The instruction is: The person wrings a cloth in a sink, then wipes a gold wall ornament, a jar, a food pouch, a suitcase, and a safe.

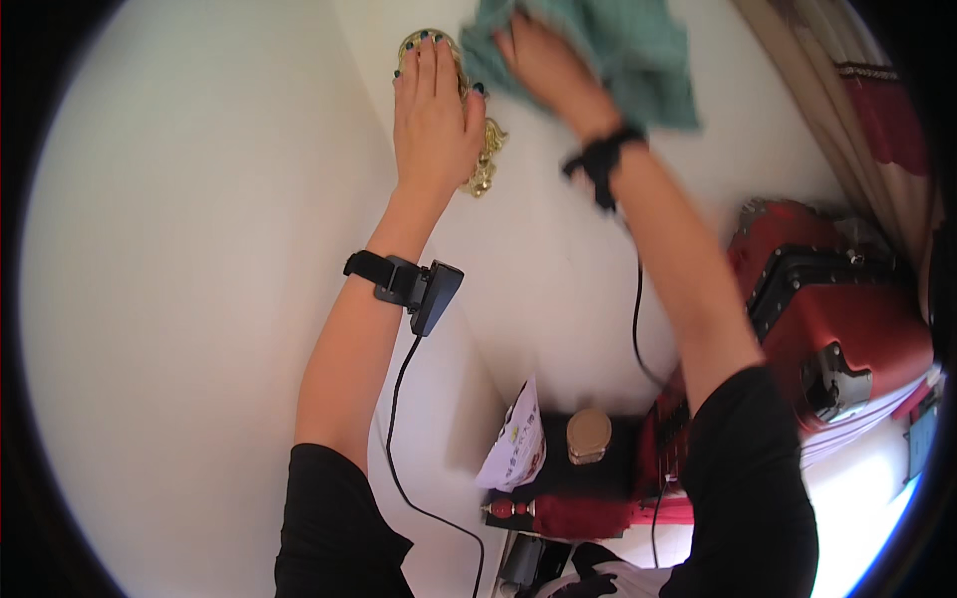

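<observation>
A gold-coloured ornament with a scrolled lower end is on the pale wall at top centre. My left hand lies flat over much of it, fingers pointing up and thumb at its right edge. To the right, my right hand, slightly blurred, presses on a green cloth spread against the wall; part of the cloth runs out of the top of the view. Whether the fingers grip the cloth is hard to see. A black strap with a device is around my left wrist, and a black band around the right.
Below stands a dark surface with a printed white bag and a lidded jar. Red cases with black trim are stacked at the right, beside a beige curtain. Black cables hang from both wrists.
</observation>
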A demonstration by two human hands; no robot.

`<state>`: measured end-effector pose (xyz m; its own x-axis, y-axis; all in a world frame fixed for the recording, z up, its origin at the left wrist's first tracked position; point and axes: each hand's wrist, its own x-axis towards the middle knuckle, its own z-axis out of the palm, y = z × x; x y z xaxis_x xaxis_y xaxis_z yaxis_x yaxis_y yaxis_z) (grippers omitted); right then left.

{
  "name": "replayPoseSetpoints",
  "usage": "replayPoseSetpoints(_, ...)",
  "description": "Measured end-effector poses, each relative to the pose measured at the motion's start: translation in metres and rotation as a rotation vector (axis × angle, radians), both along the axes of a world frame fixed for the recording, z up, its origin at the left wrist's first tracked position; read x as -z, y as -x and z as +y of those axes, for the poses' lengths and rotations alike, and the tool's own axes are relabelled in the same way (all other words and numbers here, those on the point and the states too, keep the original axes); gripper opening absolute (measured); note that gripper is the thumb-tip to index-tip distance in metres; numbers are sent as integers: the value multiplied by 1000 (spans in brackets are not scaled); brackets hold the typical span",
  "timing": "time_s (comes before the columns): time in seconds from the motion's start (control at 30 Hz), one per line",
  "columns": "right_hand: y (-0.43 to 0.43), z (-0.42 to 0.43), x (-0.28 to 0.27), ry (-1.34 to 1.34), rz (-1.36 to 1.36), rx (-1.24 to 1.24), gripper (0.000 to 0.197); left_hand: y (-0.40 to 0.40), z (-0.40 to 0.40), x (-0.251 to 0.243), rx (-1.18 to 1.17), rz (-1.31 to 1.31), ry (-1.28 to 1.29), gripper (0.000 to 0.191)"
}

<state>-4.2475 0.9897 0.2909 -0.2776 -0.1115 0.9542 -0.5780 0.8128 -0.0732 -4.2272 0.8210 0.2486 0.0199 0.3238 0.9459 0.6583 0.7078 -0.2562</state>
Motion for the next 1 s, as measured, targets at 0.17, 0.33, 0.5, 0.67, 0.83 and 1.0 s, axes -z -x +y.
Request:
replayPoseSetpoints(0.17,-41,-29,180,298,-26,9,55,10,-10,0,-180,-51,-3,55)
replayPoseSetpoints(0.33,-25,5,351,321,-369,96,59,7,12,-5,-120,-85,27,54)
replayPoseSetpoints(0.5,-74,11,344,228,-425,267,52,15,5,1,-188,-14,35,53)
replayPoseSetpoints(0.67,-61,25,160,82,73,574,62,19,-9,1,-157,-7,38,50)
replayPoseSetpoints(0.83,-63,83,-9,468,259,615,83,9,28,-5,-142,-15,38,49)
replayPoseSetpoints(1.0,-60,83,138,349,192,541,58,29,-6,8,-176,29,-13,49)
